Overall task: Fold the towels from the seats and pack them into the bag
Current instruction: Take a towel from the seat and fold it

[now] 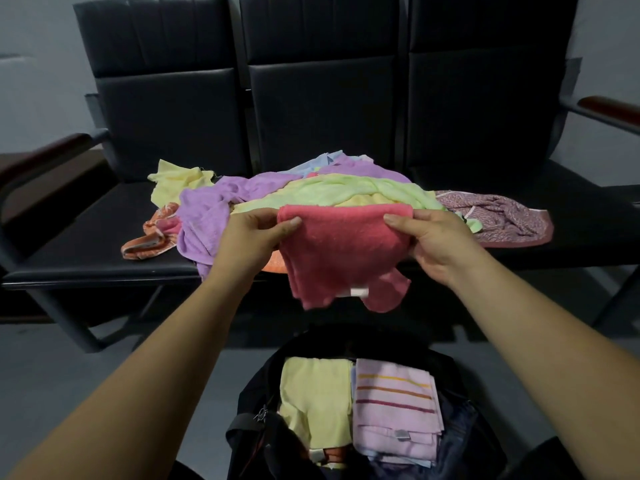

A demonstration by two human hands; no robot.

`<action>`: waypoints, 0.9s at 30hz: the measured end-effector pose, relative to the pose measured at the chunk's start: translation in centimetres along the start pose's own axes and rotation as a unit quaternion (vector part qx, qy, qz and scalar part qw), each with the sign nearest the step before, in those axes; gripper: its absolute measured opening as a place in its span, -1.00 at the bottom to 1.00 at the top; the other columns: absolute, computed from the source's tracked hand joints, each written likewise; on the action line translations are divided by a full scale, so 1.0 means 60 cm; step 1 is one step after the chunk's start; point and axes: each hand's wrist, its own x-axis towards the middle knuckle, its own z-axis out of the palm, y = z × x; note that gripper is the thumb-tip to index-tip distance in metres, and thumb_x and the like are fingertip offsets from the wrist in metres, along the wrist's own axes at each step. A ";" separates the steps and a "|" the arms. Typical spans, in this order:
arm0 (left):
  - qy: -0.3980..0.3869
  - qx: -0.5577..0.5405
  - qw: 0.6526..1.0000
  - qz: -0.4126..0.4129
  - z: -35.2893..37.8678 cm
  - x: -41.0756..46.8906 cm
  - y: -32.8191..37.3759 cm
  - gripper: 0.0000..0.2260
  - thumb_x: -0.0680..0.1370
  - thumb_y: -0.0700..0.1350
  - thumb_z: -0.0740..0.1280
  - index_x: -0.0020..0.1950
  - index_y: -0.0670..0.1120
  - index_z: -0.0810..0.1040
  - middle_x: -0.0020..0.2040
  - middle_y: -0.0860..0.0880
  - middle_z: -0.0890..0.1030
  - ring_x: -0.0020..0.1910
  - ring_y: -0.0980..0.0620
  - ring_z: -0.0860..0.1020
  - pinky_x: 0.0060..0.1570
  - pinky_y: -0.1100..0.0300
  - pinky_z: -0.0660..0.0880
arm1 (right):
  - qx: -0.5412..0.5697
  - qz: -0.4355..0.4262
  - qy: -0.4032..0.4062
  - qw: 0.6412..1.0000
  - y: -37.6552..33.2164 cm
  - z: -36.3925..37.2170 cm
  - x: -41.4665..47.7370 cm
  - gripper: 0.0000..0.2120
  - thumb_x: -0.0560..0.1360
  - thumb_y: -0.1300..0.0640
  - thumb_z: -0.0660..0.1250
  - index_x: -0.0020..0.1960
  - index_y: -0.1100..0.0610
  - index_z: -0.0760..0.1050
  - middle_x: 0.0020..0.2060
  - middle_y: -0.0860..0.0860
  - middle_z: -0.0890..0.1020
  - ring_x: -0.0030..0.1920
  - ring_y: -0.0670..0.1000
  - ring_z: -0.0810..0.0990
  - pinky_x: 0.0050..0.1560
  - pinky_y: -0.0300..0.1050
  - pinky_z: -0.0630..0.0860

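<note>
Seats [104, 209], black: orange towel [145, 242] at 9 o'clock of the heap, purple towel [204, 216] beside it. Left hand [256, 233] pinches the red towel [339, 251] by its upper left corner; right hand [433, 240] pinches the upper right; the towel hangs doubled, off the seats. Maroon towel [502, 216] at 3 o'clock. Bag [256, 393], open, at 6 o'clock below, holds a folded yellow towel [315, 396] and a striped pink towel [394, 403] side by side.

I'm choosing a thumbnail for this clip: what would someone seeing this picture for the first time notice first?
The red towel draws the eye first, held up mid-frame with the left hand and right hand pinching its top corners. Behind it a bright heap of unfolded towels lies on the black seats. Below, the open dark bag holds a folded yellow towel beside a striped pink towel.
</note>
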 end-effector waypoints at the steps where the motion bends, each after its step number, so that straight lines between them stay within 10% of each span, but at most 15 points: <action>1: 0.005 0.000 1.000 0.002 0.001 0.000 0.000 -0.96 0.53 -0.08 0.47 -0.04 0.00 0.70 -0.08 -0.01 0.74 0.02 -0.02 0.69 0.15 -0.02 0.61 | -0.010 -0.013 0.010 1.000 0.000 0.000 0.002 -0.90 0.46 0.30 0.48 -0.02 0.23 0.68 -0.07 0.16 0.73 -0.06 0.11 0.71 -0.03 0.06 0.65; 8: 0.044 -0.099 0.994 0.014 0.014 -0.005 0.013 -0.88 0.53 -0.11 0.46 0.03 -0.10 0.69 0.12 0.08 0.64 0.05 0.28 0.59 -0.22 0.54 0.48 | -0.038 -0.112 0.039 0.992 -0.005 0.006 -0.006 -0.83 0.44 0.17 0.54 0.03 0.13 0.71 -0.10 0.03 0.74 -0.12 -0.04 0.70 -0.17 -0.20 0.59; 16: 0.002 -0.135 0.990 0.035 0.010 -0.009 0.007 -0.77 0.55 0.08 0.37 0.17 0.06 0.64 -0.08 0.12 0.70 -0.05 0.12 0.66 -0.04 0.16 0.59 | 0.029 -0.122 -0.020 0.992 -0.004 0.019 -0.017 -0.80 0.50 0.15 0.47 0.11 0.04 0.65 -0.04 0.02 0.73 -0.05 0.01 0.71 -0.08 -0.09 0.63; 27: -0.134 -0.028 0.980 -0.142 0.011 -0.017 -0.182 -0.47 0.54 -0.09 0.47 0.49 0.11 0.43 0.26 0.01 0.64 0.17 0.02 0.64 0.18 0.04 0.58 | -0.037 0.115 0.015 0.993 0.231 0.006 0.009 -0.41 0.42 0.31 0.51 0.40 0.03 0.48 0.15 0.11 0.65 0.11 0.16 0.66 0.16 0.18 0.61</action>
